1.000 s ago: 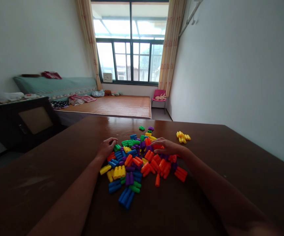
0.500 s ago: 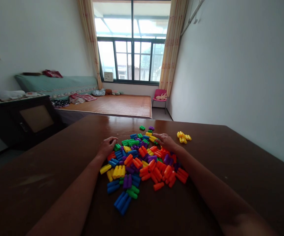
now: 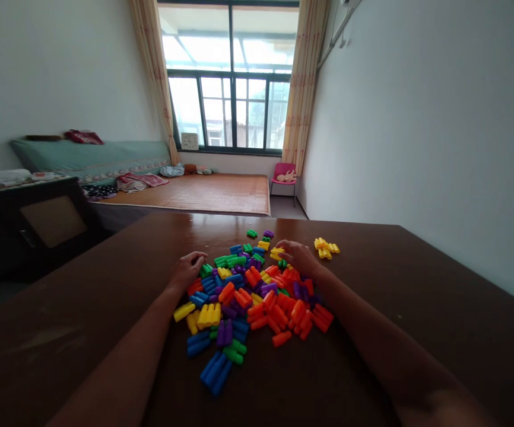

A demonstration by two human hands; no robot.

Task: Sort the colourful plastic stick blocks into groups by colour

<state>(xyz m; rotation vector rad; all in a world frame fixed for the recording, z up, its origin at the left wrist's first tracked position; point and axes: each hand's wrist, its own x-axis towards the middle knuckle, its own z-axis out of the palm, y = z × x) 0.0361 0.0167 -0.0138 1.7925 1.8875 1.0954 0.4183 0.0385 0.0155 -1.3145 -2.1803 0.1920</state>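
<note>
In the head view, with clock directions taken from the middle of the loose pile of coloured blocks (image 3: 242,298) and twelve o'clock away from the person: right hand (image 3: 300,257) at one to two o'clock, palm down, partly closed, with thumb and fingers pinching a yellow block (image 3: 276,253) by its near-right end at the pile's far edge. Just beneath the same fingers, a small dark green piece (image 3: 282,264), too shaded to tell whether touched.

At ten o'clock, left hand (image 3: 187,268), half open, loosely curled, with bent fingers pointing in toward the pile. Just beside those fingertips, a green block (image 3: 206,270); impossible to tell whether in contact with it, or whether gripping anything inside the curl.

Spread between both forearms on the dark brown tabletop (image 3: 97,296), many pieces tumbled together: mostly orange blocks (image 3: 278,317) from three to five o'clock, a wide yellow piece (image 3: 209,315) at eight, a long blue piece (image 3: 216,372) jutting out at seven. Just past the far edge at twelve o'clock, a green piece (image 3: 251,233) and a purple piece (image 3: 268,233). Well apart at two o'clock, beyond the right hand, a yellow cluster (image 3: 321,244).
</note>
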